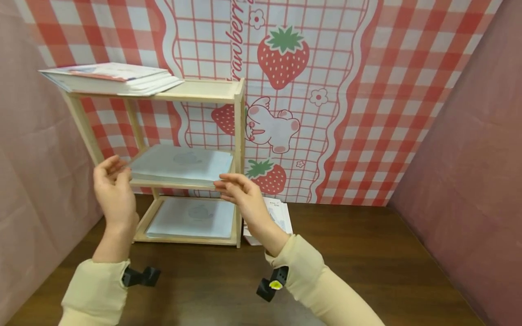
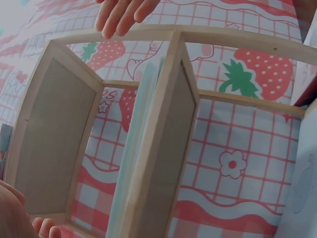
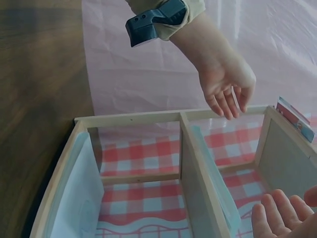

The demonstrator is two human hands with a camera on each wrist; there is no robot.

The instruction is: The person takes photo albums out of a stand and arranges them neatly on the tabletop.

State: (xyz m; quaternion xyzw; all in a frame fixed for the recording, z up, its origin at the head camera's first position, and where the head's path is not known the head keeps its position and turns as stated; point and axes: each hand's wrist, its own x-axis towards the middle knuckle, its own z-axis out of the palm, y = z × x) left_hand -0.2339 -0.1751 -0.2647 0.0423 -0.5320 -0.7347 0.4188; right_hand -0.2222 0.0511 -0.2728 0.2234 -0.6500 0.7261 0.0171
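A light wooden three-tier shelf [image 1: 240, 136] stands before me. On its middle tier lies a pale blue flat stack [image 1: 183, 163] with a faint whale print. A similar pale blue item [image 1: 191, 218] lies on the bottom tier. My left hand [image 1: 116, 194], fingers loosely bent, is at the left front of the middle tier and holds nothing. At that tier's right front corner is my right hand [image 1: 246, 203], fingers relaxed and fingertips close to the stack's edge. The right wrist view shows the left hand [image 3: 225, 84] hanging beside the shelf frame, with the right hand's fingers [image 3: 277, 213] extended.
Several books [image 1: 118, 77] with white and red covers lie stacked on the top tier. White booklets [image 1: 279, 215] sit on the brown table [image 1: 346, 262] behind the right hand. Checked strawberry cloth [image 1: 283, 56] hangs behind, with pink cloth [image 1: 456, 158] at the sides.
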